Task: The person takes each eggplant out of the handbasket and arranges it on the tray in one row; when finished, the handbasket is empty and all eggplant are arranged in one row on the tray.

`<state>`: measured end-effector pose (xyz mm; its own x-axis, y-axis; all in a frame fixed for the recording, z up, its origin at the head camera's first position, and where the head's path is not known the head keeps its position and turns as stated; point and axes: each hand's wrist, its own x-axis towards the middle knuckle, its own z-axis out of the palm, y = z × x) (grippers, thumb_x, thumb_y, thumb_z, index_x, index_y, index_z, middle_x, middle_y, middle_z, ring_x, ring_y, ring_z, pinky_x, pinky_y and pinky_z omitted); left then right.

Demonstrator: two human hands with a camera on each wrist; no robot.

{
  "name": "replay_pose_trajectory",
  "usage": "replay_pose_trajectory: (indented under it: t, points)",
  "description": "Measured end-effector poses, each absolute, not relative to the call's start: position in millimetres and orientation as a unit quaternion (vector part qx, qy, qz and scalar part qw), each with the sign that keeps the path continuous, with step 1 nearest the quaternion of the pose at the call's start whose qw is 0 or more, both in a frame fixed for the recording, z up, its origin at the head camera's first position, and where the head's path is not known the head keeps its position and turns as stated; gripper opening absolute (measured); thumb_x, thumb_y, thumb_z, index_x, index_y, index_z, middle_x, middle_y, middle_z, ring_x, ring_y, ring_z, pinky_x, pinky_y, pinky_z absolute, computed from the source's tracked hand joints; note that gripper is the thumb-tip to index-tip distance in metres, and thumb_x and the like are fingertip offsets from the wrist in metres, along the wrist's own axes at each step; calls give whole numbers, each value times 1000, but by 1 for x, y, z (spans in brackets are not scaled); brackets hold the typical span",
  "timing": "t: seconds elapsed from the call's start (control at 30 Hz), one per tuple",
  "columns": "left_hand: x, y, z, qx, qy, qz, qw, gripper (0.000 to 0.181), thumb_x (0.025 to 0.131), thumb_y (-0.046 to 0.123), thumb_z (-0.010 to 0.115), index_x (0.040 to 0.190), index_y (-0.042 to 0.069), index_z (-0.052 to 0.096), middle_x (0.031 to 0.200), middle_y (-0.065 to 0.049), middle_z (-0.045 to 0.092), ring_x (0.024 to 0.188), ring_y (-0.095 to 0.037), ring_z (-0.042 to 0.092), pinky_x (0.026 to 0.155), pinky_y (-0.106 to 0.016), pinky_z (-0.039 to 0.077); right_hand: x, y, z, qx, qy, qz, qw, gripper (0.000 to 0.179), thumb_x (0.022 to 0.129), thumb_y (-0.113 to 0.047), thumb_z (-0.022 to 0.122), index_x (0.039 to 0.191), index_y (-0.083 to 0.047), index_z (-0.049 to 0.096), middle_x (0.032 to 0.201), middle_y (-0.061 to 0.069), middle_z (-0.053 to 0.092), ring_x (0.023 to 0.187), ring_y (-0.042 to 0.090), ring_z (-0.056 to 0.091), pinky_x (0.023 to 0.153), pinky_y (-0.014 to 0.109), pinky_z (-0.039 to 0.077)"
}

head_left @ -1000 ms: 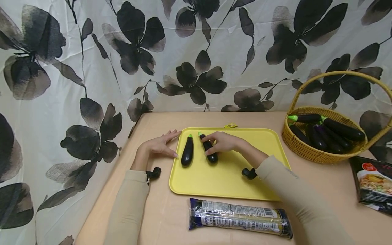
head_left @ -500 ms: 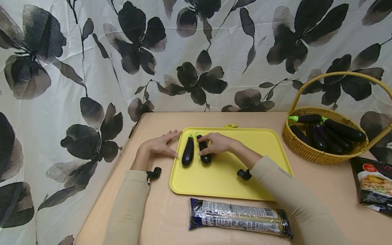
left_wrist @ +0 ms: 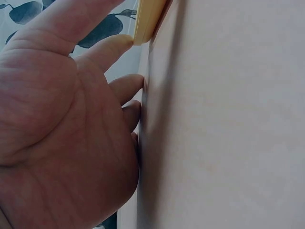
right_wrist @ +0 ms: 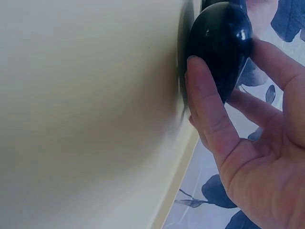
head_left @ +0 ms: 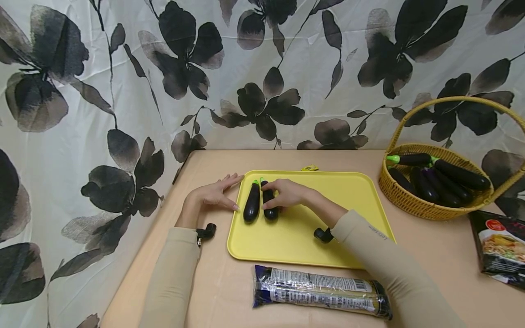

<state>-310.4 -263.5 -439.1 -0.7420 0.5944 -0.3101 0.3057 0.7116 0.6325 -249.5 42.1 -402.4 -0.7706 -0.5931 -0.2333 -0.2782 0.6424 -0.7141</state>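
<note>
Two dark eggplants with green stem ends lie side by side on the left part of a yellow tray (head_left: 320,246). My right hand (head_left: 289,193) holds the right-hand eggplant (head_left: 269,197) between thumb and fingers. In the right wrist view its glossy rounded end (right_wrist: 219,43) faces the camera, low over the tray surface. A narrow gap separates it from the left-hand eggplant (head_left: 252,203). At the tray's left edge my left hand (head_left: 213,193) rests with fingers spread and extended. Its fingertips touch the tray rim (left_wrist: 148,21) in the left wrist view.
A wicker basket (head_left: 422,211) with a tall handle holds several eggplants at the right. In front of the tray lies a clear-wrapped packet (head_left: 320,291). A dark food package (head_left: 502,248) sits at far right, and a small yellow object (head_left: 309,168) lies behind the tray.
My right hand has moved left, bringing its eggplant closer to the other one and more nearly parallel with it. The left hand has stayed at the tray edge.
</note>
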Motion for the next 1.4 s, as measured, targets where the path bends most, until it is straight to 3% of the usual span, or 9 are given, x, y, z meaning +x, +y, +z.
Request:
replay_pose_trajectory:
  t: [0.17, 0.73, 0.97, 1.07, 1.27, 1.4]
  points:
    - [-310, -263, -438, 248, 889, 286, 257, 121, 71, 52, 94, 167, 34, 21, 177, -3, 0, 163, -31, -12, 128, -64, -7, -250, 41, -404, -255, 880, -330, 226, 74, 92, -38, 79, 153, -6, 51, 146, 22, 58, 66, 27, 75, 65, 31, 62]
    - [-310, -264, -438, 249, 891, 280, 254, 120, 73, 52, 93, 167, 36, 21, 177, -2, 0, 163, -31, -12, 128, -65, -7, -247, 35, -403, -265, 877, -331, 225, 74, 93, -39, 78, 153, -5, 50, 135, 22, 65, 65, 24, 76, 70, 28, 61]
    - [-309, -265, -438, 251, 890, 283, 256, 119, 73, 51, 93, 167, 35, 21, 177, -2, 0, 163, -31, -13, 129, -63, -7, -246, 36, -401, -275, 884, -308, 218, 76, 94, -46, 76, 155, -9, 50, 129, 15, 70, 70, 18, 74, 95, 32, 53]
    - [-309, -265, -438, 254, 889, 284, 255, 120, 73, 50, 93, 167, 34, 20, 177, -3, 0, 163, -31, -13, 129, -63, -7, -245, 40, -399, -269, 877, -325, 229, 78, 94, -45, 76, 157, -11, 46, 130, 17, 69, 73, 22, 75, 93, 34, 56]
    - [-309, -265, -438, 255, 888, 287, 252, 120, 73, 50, 93, 167, 33, 21, 177, -4, 0, 163, -31, -13, 129, -63, -8, -241, 52, -389, -268, 862, -364, 228, 78, 95, -40, 76, 159, -10, 43, 156, 20, 47, 76, 34, 76, 70, 41, 64]
    - [-310, -264, -438, 258, 887, 292, 249, 121, 72, 50, 94, 167, 33, 22, 177, -5, 2, 163, -32, -12, 129, -62, -8, -230, 65, -376, -300, 875, -340, 170, 70, 95, -41, 77, 155, -15, 51, 156, 13, 49, 91, 30, 73, 80, 39, 62]
